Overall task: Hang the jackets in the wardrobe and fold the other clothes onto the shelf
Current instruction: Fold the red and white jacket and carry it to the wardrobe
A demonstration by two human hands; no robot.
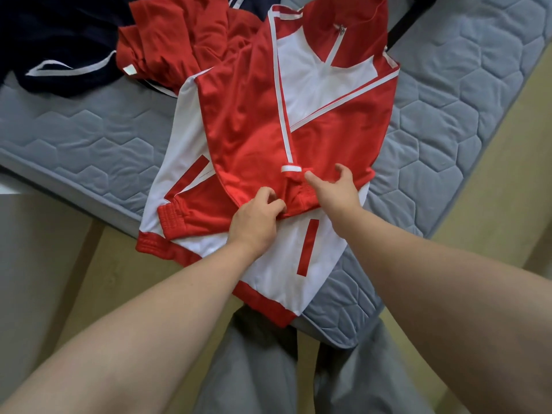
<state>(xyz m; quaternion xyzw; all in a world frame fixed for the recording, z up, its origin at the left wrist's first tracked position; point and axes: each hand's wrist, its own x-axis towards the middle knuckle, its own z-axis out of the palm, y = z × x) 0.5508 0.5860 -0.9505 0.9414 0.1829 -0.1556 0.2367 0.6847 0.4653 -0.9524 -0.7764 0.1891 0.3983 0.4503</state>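
1. Nearest the camera: the person's legs in grey trousers (pixel 254 369), standing on a pale floor (pixel 134 264) at the corner of a grey quilted mattress (pixel 448 130). Both bare forearms extend forward over that corner.

2. Task item: a red and white jacket (pixel 248 121) lies flat on the mattress, front side up. Its red hem band hangs just over the mattress corner, toward the person. Both sleeves are folded inward across the body, and their cuffs meet near the middle of the lower front.

3. Left hand (pixel 255 218): fingers curled, pinching a fold of red fabric at the lower edge of the folded sleeve. The hand is clamped on the jacket.

4. Right hand (pixel 337 191): fingers apart and loosely bent, holding nothing. One fingertip touches the red cuff beside a short white band. The hand lies just beside the left hand.

5. Upper jacket: the red collar points away from the person. A white zip (pixel 337 43) is closed at the neck, with its metal pull at the collar.

6. Behind the jacket, on the same mattress: a crumpled red garment (pixel 179 34) touches the jacket's far left side. A small white label shows on it.

7. Farthest, at the upper left: a navy garment (pixel 59 34) with white stripes, partly under the red garment.
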